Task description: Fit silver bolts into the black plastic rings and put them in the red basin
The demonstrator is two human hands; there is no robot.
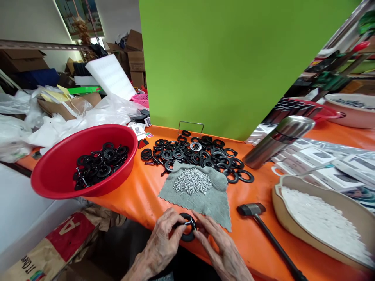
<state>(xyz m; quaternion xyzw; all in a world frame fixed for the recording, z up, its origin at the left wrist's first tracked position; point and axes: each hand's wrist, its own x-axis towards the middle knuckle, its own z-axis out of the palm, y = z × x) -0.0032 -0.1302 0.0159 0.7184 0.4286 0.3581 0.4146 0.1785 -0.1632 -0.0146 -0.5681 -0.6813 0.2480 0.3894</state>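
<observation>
I pinch a black plastic ring point(187, 231) with both my left hand point(164, 238) and right hand point(216, 244), grip closed on it, just below the grey cloth point(205, 199) holding small silver screws point(192, 181).

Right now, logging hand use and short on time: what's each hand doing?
Left hand: fingers closed on the black ring.
Right hand: fingertips pinch the same ring and a small metal pin on it.

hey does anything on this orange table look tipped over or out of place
The shiny steel tumbler lies on its side against the white boxes. Otherwise nothing stands out: both hands, left and right, hold one black ring.
</observation>
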